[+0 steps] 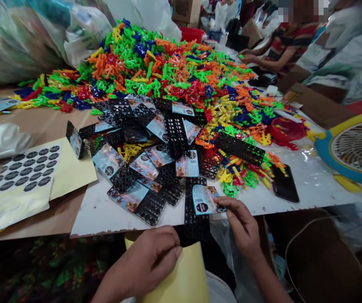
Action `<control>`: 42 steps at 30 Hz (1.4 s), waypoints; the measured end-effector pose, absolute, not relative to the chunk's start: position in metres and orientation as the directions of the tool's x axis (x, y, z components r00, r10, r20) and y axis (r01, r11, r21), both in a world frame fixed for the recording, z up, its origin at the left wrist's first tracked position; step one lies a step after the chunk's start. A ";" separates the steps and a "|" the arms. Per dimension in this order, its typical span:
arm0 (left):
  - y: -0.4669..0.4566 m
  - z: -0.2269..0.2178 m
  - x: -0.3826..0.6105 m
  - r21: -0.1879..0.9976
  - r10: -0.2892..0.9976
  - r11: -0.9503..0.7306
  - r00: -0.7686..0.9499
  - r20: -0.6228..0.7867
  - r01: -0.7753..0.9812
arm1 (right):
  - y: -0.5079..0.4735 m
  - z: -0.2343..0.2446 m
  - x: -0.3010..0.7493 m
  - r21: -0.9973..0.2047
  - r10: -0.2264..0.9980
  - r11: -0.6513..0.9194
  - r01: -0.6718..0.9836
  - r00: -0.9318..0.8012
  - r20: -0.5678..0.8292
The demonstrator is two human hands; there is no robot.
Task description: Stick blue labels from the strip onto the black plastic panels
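Your right hand [242, 227] — fingers pinch label card [202, 200] on black grid plate [195, 225]. Your left hand [151, 263], below plate — fingers curled, gripping yellow sheet [185, 277].

White, worn tabletop [105, 214]. Far half: heap of multicoloured plastic interlocking pieces [168, 63]. Centre to near edge: black plastic lattice plates with printed labels [174, 139]. Left edge: yellow sheets of black hexagonal stickers [26, 176]. Right side: round red plastic basket [286, 130], flat black phone [284, 185].
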State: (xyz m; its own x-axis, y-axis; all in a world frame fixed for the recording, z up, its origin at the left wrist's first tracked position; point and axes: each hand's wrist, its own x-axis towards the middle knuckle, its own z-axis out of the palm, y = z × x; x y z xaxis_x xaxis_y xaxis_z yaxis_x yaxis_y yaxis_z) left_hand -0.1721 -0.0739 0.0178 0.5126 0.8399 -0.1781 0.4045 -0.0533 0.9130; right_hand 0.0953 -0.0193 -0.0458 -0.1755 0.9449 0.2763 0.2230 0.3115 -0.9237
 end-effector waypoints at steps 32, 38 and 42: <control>-0.035 -0.011 -0.123 0.570 0.830 -0.130 0.404 -0.385 0.811 | 0.008 -0.066 0.081 -0.869 0.894 0.404 0.285 -0.326 0.308; -0.027 -0.019 -0.113 0.405 0.837 -0.115 0.307 -0.452 0.907 | 0.006 -0.066 0.080 -0.858 0.899 0.394 0.329 -0.331 0.286; -0.024 -0.019 -0.108 0.340 0.849 -0.084 0.246 -0.468 0.937 | 0.008 -0.063 0.079 -0.859 0.910 0.360 0.365 -0.340 0.237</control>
